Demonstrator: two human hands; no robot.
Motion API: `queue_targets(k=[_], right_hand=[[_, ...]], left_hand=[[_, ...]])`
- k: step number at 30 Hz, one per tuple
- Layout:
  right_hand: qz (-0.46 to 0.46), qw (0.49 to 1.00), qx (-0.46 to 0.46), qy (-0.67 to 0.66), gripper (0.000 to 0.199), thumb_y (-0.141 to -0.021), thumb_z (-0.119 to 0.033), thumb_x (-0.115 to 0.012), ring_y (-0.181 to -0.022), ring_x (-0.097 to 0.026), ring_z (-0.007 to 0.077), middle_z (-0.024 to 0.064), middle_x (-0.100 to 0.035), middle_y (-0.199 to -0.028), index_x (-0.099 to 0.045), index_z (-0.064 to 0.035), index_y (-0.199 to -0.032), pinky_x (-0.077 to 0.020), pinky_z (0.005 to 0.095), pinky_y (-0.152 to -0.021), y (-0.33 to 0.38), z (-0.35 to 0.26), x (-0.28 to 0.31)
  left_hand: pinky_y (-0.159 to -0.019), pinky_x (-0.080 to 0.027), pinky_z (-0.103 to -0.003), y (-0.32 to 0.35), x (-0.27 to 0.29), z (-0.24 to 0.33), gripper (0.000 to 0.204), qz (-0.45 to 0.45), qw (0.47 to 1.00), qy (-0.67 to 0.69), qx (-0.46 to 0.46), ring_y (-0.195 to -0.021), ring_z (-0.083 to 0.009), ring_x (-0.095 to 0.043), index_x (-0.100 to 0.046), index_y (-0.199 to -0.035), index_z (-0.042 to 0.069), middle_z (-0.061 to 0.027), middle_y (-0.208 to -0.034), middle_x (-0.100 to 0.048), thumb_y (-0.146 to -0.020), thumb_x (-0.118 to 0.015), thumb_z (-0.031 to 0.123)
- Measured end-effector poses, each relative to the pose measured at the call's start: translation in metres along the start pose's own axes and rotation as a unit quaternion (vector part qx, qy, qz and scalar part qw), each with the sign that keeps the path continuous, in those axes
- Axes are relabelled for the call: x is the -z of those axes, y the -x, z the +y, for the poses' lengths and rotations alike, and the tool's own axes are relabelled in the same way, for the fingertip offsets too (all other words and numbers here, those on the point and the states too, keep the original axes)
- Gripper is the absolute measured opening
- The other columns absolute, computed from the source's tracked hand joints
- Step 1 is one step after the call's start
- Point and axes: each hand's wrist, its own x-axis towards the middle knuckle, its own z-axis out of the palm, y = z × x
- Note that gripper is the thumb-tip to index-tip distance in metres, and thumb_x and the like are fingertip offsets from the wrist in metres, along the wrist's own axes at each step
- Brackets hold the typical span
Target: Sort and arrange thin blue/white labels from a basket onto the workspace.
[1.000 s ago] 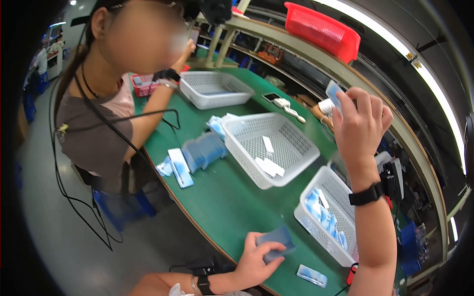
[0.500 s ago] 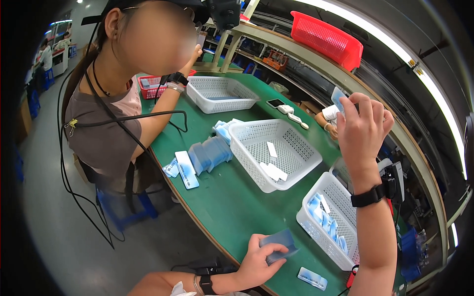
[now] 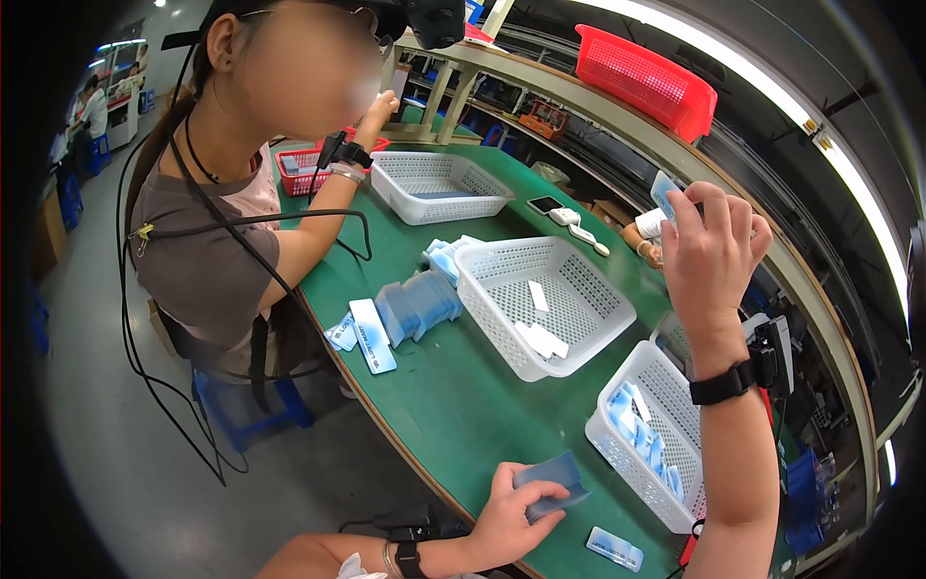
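Note:
My left hand (image 3: 513, 516) rests low over the near edge of the table, fingers wrapped around a stack of blue-grey plastic cards (image 3: 552, 475). Raised high on the right, my right hand (image 3: 712, 256) pinches one light blue card (image 3: 664, 191) between thumb and fingers. A printed blue-and-white card (image 3: 614, 548) lies flat on the table to the right of the stack. Beyond it is a white perforated basket (image 3: 617, 454) with several blue and white cards inside. Another white basket (image 3: 516, 352), in the middle, has several white cards in it.
On the green table (image 3: 424, 386), piled blue cards (image 3: 417, 304) and a long printed card (image 3: 372, 335) lie left of the middle basket. A co-worker (image 3: 207, 227) sits at the left. A third white basket (image 3: 444, 207) stands farther back, and a red basket (image 3: 644, 82) sits on the shelf above.
The whole scene has shifted slightly to the right in the picture. Both my hands keep their hold; the raised card is turned a little.

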Motion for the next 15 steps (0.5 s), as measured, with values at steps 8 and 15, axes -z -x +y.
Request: queue_targets(k=[8, 15], right_hand=[[0.005, 1.000, 0.002, 0.005, 0.025, -0.068, -0.013, -0.075, -0.095, -0.051, 0.0156, -0.0057, -0.057, -0.098, -0.071, -0.0134, -0.093, -0.0330, 0.0371, -0.087, -0.0040, -0.0010, 0.0003], [0.012, 1.000, -0.001, 0.009, 0.022, -0.069, -0.013, -0.073, -0.094, -0.051, 0.0152, -0.0060, -0.057, -0.097, -0.070, -0.0133, -0.091, -0.0333, 0.0366, -0.086, 0.0007, -0.0023, 0.0005]], left_hand=[[-0.092, -0.042, -0.036, -0.0005, -0.0005, 0.0014, 0.027, 0.024, 1.000, 0.015, 0.012, -0.108, -0.0267, -0.045, -0.068, -0.101, 0.013, -0.0124, -0.113, -0.044, -0.076, -0.077, 0.010], [-0.096, -0.043, -0.037, 0.0024, -0.0014, -0.0068, 0.029, -0.004, 1.000, -0.008, -0.008, -0.112, -0.0304, -0.042, -0.064, -0.107, 0.014, -0.0138, -0.118, -0.038, -0.080, -0.072, 0.009]])
